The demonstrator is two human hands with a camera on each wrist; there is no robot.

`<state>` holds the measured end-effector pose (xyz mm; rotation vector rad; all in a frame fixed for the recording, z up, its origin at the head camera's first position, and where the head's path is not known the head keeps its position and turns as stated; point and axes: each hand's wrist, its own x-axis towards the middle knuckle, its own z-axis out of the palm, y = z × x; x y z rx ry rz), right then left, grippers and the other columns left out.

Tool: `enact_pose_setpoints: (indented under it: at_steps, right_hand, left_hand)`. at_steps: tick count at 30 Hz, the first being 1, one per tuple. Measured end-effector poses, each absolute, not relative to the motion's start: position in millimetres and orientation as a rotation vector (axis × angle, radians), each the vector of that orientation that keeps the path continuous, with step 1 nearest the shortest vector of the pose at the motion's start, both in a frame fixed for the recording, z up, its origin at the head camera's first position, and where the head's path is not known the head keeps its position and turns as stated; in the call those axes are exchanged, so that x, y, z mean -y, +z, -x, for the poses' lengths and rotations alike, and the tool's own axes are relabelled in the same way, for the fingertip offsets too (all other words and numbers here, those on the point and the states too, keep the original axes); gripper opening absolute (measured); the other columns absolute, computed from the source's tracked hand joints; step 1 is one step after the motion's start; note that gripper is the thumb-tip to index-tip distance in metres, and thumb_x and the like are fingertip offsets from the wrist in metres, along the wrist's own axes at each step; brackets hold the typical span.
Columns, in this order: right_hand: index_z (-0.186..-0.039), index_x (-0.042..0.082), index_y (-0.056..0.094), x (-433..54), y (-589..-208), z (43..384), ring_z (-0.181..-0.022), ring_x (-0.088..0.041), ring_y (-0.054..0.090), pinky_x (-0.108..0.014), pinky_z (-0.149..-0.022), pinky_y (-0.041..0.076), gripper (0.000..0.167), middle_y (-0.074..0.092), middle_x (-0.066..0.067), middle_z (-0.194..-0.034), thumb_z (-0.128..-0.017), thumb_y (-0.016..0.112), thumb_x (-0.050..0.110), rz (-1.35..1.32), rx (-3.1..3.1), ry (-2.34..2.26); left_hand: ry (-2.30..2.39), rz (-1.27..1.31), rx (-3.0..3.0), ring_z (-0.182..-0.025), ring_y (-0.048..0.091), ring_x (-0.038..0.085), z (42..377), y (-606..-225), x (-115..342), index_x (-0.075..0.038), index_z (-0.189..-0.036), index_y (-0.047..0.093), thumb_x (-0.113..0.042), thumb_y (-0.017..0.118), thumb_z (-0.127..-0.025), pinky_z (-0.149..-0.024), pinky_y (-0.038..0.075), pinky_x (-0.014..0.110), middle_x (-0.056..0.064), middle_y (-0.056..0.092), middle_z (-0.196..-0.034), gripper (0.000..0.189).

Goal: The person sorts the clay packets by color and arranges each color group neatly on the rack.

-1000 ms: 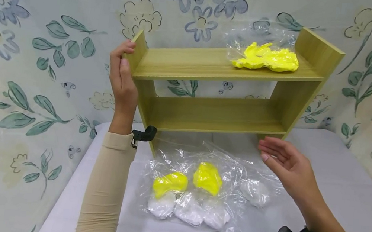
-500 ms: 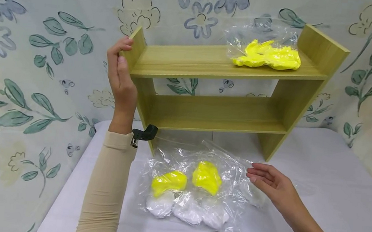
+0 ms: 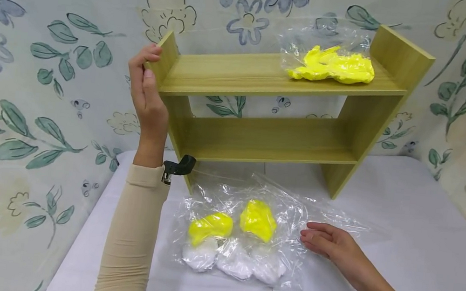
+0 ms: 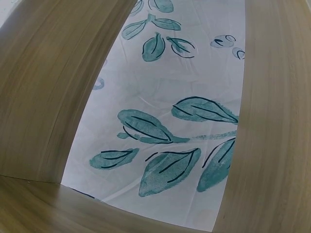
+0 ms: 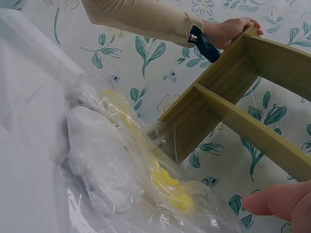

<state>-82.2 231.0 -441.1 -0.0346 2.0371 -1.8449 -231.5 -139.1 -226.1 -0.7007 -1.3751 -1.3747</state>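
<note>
A two-tier wooden shelf (image 3: 267,142) stands against the wall in the head view. My left hand (image 3: 149,93) grips the top of its left side panel, fingers hooked over the edge. On the table in front, clear plastic bags (image 3: 290,202) hold two yellow lumps (image 3: 257,220) and several white lumps (image 3: 234,260). My right hand (image 3: 338,249) is low over the right end of the bags, fingers slightly bent and covering the white lump there. In the right wrist view a finger (image 5: 277,201) extends at the lower right, its tip apart from the bags.
A clear bag of yellow lumps (image 3: 333,66) lies on the shelf's top board, near its right end panel (image 3: 401,63). Behind rises a floral cloth backdrop (image 3: 53,170). A white cloth covers the table (image 3: 427,230).
My right hand has moved down from beside the shelf's right leg to the right end of the bags, covering the white lump. My left hand keeps its grip on the shelf.
</note>
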Motion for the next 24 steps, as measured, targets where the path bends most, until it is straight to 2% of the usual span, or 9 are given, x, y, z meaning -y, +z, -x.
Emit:
enact_pose_setpoints:
  at_steps: [4, 13, 18, 24]
  right_hand:
    - [-0.138, -0.019, 0.030, -228, -445, 84, -0.110, -0.023, 0.064, -0.031, -0.092, 0.051, 0.061, 0.055, -0.030, -0.129, -0.096, 0.057, 0.016, 0.101, -1.939, -1.887]
    - [-0.138, -0.024, 0.018, -218, -458, 93, -0.116, -0.024, 0.060, -0.037, -0.100, 0.045, 0.059, 0.059, -0.020, -0.127, -0.098, 0.050, 0.006, 0.136, -1.541, -2.029]
    - [-0.132, -0.024, 0.031, -208, -463, 97, -0.113, -0.021, 0.061, -0.036, -0.099, 0.047, 0.048, 0.061, -0.017, -0.124, -0.099, 0.048, 0.006, 0.160, -1.531, -2.050]
    - [-0.129, -0.020, 0.043, -195, -463, 102, -0.109, -0.018, 0.063, -0.031, -0.093, 0.051, 0.045, 0.062, -0.016, -0.122, -0.097, 0.053, 0.011, 0.107, -1.610, -2.003]
  left_hand:
    - [-1.379, 0.703, 1.365, -0.124, 0.044, 0.035, 232, -226, 139, 0.000, -0.102, 0.053, -0.001, 0.029, -0.090, -0.112, 0.029, 0.042, 0.023, 0.055, -0.116, 0.027]
    - [-1.352, 0.702, 1.387, -0.125, 0.046, 0.026, 232, -227, 140, 0.002, -0.103, 0.053, -0.002, 0.028, -0.091, -0.112, 0.029, 0.042, 0.030, 0.052, -0.117, 0.028]
    - [-1.346, 0.704, 1.402, -0.126, 0.046, 0.023, 231, -227, 141, 0.003, -0.105, 0.052, -0.003, 0.029, -0.091, -0.113, 0.029, 0.042, 0.033, 0.051, -0.119, 0.028]
    - [-1.341, 0.706, 1.406, -0.127, 0.046, 0.022, 230, -227, 141, 0.002, -0.105, 0.052, -0.004, 0.028, -0.091, -0.113, 0.028, 0.042, 0.034, 0.050, -0.120, 0.029]
